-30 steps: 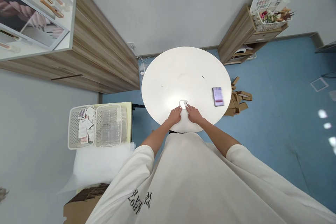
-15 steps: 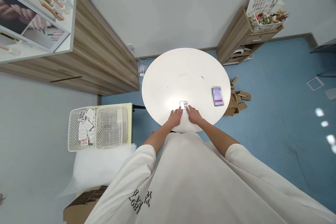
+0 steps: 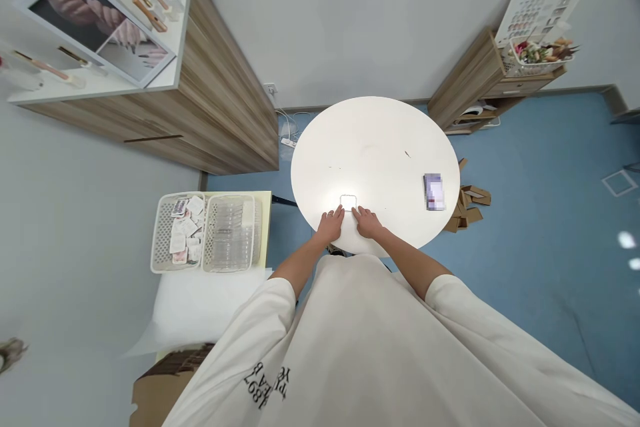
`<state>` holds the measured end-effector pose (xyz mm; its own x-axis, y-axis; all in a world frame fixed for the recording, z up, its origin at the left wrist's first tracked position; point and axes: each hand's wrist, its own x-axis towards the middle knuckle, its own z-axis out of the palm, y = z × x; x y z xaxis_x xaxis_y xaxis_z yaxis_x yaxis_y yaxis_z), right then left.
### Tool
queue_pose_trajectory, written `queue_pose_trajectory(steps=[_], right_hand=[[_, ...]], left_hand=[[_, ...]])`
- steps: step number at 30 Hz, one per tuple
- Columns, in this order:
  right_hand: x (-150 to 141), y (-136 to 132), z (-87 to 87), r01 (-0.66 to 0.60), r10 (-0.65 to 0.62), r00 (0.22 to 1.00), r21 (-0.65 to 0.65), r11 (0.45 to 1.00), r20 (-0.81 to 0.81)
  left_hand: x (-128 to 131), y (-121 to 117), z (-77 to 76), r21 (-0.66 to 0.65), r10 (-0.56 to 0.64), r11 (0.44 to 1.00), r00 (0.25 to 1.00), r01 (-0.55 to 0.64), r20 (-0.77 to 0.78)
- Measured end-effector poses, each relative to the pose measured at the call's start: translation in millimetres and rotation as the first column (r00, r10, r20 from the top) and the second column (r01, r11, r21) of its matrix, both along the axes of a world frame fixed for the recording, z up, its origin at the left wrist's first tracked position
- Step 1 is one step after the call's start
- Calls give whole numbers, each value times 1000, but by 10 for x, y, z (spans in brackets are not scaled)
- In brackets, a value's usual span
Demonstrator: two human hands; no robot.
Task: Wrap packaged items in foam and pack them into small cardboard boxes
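A small clear case (image 3: pixel 349 203) with rounded corners lies flat on the white oval table (image 3: pixel 375 127), close to its near edge. Glare washes out its inside, so I cannot tell what is in it. My left hand (image 3: pixel 331 225) rests at its near left corner, fingers stretched forward and a ring on one. At the near right corner is my right hand (image 3: pixel 368 222), its fingers also extended, tips at the case's edge. Neither hand wraps around it. A phone-like object (image 3: pixel 434 192), blurred by pixels, lies to the right on the table.
Left of the table stand a basket of small printed packs (image 3: pixel 156 240) and a basket of clear cases (image 3: pixel 253 240). A wooden cabinet (image 3: pixel 225 100) is at the back left, a smaller one (image 3: pixel 465 80) at the back right. Cardboard pieces (image 3: pixel 473 195) lie on the floor.
The view has swung left, so the surroundings appear farther right. Dark printed marks seen in the case before no longer show. Both hands keep their places at its near corners.
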<state>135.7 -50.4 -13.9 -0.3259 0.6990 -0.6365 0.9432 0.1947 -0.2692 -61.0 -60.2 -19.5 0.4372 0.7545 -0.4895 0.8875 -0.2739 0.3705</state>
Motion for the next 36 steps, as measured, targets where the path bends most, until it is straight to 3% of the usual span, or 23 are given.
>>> queue_pose_trajectory(steps=[7, 12, 18, 26, 31, 36], right_hand=[[-598, 151, -8, 50, -43, 986, -40, 998, 159], [-709, 155, 10, 76, -65, 977, -50, 996, 202], [-509, 109, 44, 174, -169, 982, -53, 983, 83], [-264, -95, 184, 185, -183, 983, -110, 977, 30], [4, -372, 297, 128, -129, 992, -121, 984, 2], [354, -730, 305, 75, -74, 996, 28, 997, -42]], left_hand=[[-501, 88, 7, -29, 41, 999, 999, -41, -1], [-601, 156, -58, -20, -17, 1000, 1000, 17, -12], [-667, 143, -64, -36, -18, 999, 999, 19, 35], [-680, -91, 39, 25, 21, 999, 1000, -21, -18], [-499, -367, 94, 57, 67, 996, 998, -67, 13], [-166, -780, 152, 58, 140, 988, 989, -144, 53]])
